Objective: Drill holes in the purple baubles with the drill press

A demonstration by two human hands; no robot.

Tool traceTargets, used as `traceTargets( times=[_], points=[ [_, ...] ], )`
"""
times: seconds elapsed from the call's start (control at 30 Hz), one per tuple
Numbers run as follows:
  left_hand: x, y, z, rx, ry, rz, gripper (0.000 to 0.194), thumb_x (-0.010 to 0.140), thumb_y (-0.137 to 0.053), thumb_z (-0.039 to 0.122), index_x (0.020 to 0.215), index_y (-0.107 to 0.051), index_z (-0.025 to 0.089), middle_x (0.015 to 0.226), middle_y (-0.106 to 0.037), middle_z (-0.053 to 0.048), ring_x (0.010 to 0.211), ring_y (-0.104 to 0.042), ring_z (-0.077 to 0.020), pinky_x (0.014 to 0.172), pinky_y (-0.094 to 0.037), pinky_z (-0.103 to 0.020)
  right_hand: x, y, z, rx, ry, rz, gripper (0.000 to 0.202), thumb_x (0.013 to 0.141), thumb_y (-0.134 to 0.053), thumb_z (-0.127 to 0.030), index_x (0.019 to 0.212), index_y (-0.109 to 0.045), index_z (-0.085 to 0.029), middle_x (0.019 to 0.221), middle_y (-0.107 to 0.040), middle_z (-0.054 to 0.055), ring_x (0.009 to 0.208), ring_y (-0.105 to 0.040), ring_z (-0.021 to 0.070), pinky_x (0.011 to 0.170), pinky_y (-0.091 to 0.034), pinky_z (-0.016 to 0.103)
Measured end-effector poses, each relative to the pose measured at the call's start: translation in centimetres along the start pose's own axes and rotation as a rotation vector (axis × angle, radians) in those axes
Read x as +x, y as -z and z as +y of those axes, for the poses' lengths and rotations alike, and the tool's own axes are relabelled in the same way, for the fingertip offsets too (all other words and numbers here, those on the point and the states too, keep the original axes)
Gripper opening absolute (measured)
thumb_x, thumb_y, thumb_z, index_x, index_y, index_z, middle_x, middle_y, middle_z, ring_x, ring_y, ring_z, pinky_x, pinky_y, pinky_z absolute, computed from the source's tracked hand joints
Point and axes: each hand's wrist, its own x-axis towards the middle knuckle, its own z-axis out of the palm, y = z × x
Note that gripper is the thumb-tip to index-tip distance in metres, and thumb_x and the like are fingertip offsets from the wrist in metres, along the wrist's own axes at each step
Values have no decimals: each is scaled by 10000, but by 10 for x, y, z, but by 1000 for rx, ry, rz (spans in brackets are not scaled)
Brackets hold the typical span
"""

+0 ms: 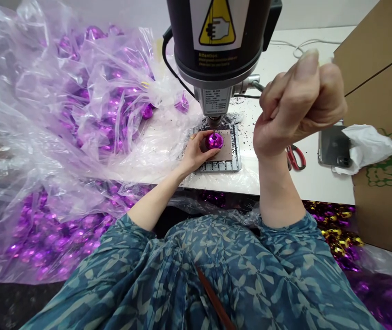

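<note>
L hand [195,152] gripping ball [215,142], R hand [300,101] closed on lever [258,85]
Centre ball under chuck [214,121], L hand low & clear of it; ease lever gently w/ R hand.

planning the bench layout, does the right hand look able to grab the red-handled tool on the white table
Likely yes, once the right hand releases the thin metal lever: the red-handled tool appears close by, partly hidden by the forearm, with nothing seen resting on it.
</note>
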Motion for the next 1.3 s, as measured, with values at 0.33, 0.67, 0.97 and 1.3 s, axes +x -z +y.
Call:
traceTargets(
  times=[0.33,0.67,0.97,1.3],
  points=[
    [0,0,4,-9,28,12,613,866,-1018,386,1395,-718,304,1344,-790,-110,1340,-715,-360,1172,-613,-553,-16,29,12,-8,-44,-46,803,989,-678,-668,678,-133,-168,522,-89,-24,447,-212,12,494,-177,300],
    [0,2,6,-10,22,2,623,883,-1015,432,1413,-715,302,1336,-786,-112,1346,-716,-358,1168,-604,-523,-31,26,36,-43,82,27,862,1007,-601,-714,645,-41,-169,436,-49,-24,418,-83,38,472,-114,344],
    [-4,-2,16,41,30,86,563,882,-999,377,1351,-707,270,1302,-806,-100,1271,-756,-331,1098,-637,-498,21,-6,-9,78,-41,-18,486,1022,-551,-144,657,-230,-148,505,-224,-70,437,-238,-58,552,-186,166],
    [-147,-16,15,354,-604,-426,280,1062,-770,383,1324,-742,289,1303,-854,-148,965,-837,-249,849,-712,-406,50,-24,-6,122,-298,-29,515,1009,-330,-49,524,-220,-182,463,-270,-50,419,-313,-66,518,-177,119]
  ],
)
